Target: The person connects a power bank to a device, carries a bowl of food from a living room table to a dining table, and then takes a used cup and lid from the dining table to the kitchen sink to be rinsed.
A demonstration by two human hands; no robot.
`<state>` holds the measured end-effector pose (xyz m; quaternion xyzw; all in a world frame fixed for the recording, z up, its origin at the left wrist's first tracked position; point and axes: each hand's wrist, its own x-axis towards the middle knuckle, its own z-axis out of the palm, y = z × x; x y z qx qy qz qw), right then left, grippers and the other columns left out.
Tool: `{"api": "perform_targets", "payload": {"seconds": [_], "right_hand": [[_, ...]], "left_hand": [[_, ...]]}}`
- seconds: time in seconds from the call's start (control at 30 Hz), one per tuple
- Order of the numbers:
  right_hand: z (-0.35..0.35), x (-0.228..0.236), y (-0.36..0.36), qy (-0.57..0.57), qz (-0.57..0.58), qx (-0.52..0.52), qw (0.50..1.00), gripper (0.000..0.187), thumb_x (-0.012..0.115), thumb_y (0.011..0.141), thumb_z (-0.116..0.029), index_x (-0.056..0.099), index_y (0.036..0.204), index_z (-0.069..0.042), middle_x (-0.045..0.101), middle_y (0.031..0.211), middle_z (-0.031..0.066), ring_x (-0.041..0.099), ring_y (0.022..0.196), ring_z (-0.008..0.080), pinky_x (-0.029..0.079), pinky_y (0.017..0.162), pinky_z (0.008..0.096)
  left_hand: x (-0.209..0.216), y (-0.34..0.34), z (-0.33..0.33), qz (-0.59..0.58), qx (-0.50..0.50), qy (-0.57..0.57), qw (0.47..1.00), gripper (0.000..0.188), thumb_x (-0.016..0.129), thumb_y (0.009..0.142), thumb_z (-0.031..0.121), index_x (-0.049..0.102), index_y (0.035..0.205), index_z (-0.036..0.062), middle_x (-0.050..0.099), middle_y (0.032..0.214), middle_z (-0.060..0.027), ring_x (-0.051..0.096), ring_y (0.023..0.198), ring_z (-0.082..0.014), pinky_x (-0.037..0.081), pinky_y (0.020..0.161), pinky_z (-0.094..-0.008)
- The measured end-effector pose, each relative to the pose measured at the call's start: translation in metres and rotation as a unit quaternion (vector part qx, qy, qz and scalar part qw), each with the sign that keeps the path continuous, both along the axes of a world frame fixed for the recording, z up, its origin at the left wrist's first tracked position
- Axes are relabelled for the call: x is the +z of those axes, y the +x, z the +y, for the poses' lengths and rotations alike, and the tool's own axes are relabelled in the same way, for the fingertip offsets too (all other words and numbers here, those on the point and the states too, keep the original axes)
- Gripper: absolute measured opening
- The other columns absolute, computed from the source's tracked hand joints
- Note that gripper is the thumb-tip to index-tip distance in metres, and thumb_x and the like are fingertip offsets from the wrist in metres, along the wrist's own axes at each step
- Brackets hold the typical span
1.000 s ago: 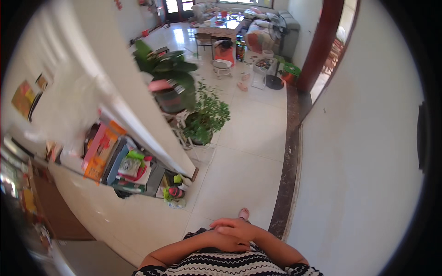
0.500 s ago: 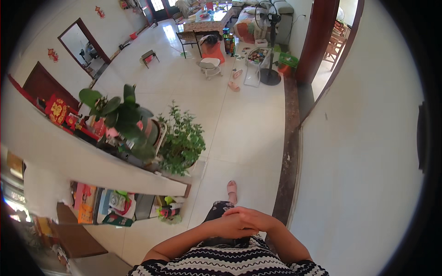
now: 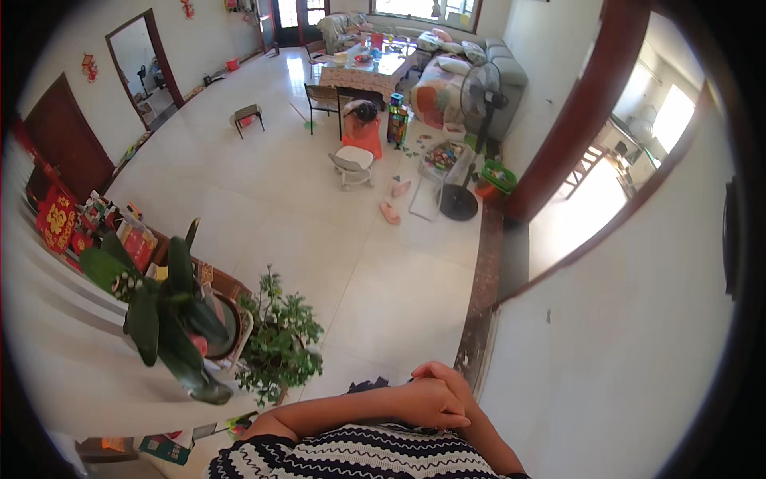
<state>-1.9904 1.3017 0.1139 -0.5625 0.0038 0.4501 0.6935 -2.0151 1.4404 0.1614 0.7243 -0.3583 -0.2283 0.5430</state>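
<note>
- The left hand point(image 3: 437, 404) and the right hand point(image 3: 445, 375) are pressed together, folded one over the other; how far the fingers are curled, I cannot tell.
- The nearest thing is the black-and-cream striped top point(image 3: 375, 459) that the person wears, just beside the hands at about 7 to 8 o'clock from them, with 12 straight ahead.
- At 10 o'clock, near the left forearm, there is a bushy green plant point(image 3: 279, 343); beyond it, between 9 and 10, a broad-leaved plant point(image 3: 163, 319).
- Close to 9 o'clock, at the lower rim, lies a dark green box point(image 3: 163, 449) with pale printing, which is too small to be read.
- At 10 o'clock, farther, stands a red decoration point(image 3: 57, 221) with large gold characters.
- Near 12 o'clock, well apart from the hands, a pair of pink slippers point(image 3: 389, 212) lies on the floor, and a black standing fan point(image 3: 459, 203) is to their right.
- At half past 12 is an orange-red bucket with a green lid point(image 3: 499, 176).
- At 11 o'clock there is a white folding chair point(image 3: 355, 157).
- Farthest, between 11 and 12, stands a table with a patterned cloth point(image 3: 359, 80).
- Between 10 and 11, a red wall ornament point(image 3: 89, 68) hangs; whether it bears writing, I cannot tell.
</note>
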Motion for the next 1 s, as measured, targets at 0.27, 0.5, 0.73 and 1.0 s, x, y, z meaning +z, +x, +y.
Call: {"api": "perform_targets", "payload": {"seconds": [0.27,0.5,0.73,1.0], "right_hand": [[0.080,-0.057,0.178,-0.082,-0.178,0.240,0.951,0.036,0.037,0.095,-0.031,0.055,0.101,0.000,0.059,0.085,0.0076,0.057,0.075,0.0166,0.047,0.065,0.0254],[0.163,-0.032,0.341,0.101,0.104,0.315,0.938,0.060,0.023,0.098,-0.047,0.049,0.120,0.003,0.055,0.116,0.0116,0.051,0.109,0.0222,0.037,0.097,0.0318],[0.298,-0.025,0.424,0.132,0.000,0.677,0.724,0.046,0.044,0.095,-0.035,0.048,0.121,0.003,0.055,0.114,0.0106,0.051,0.106,0.0149,0.040,0.093,0.0270],[0.434,-0.051,0.520,0.060,0.089,0.534,0.839,0.045,0.039,0.094,-0.033,0.051,0.119,0.002,0.054,0.113,0.0172,0.051,0.107,0.0246,0.035,0.098,0.0366]], "left_hand": [[-0.044,0.139,0.077,0.222,0.265,-0.106,0.932,0.026,0.051,0.093,0.022,0.064,0.100,0.0006,0.066,0.073,-0.0069,0.063,0.070,-0.0131,0.049,0.065,-0.0247],[-0.028,0.243,0.147,0.163,0.403,0.088,0.896,0.029,0.052,0.090,0.029,0.063,0.102,0.0042,0.064,0.087,-0.0105,0.062,0.079,-0.0216,0.049,0.071,-0.0320],[-0.079,0.313,0.181,0.089,0.422,0.140,0.891,0.031,0.052,0.090,0.032,0.067,0.097,0.0057,0.066,0.092,-0.0111,0.062,0.085,-0.0224,0.048,0.078,-0.0323],[-0.060,0.422,0.343,0.054,0.477,0.045,0.876,0.039,0.052,0.090,0.038,0.067,0.071,0.0068,0.062,0.062,-0.0059,0.057,0.054,-0.0179,0.044,0.056,-0.0302]]}}
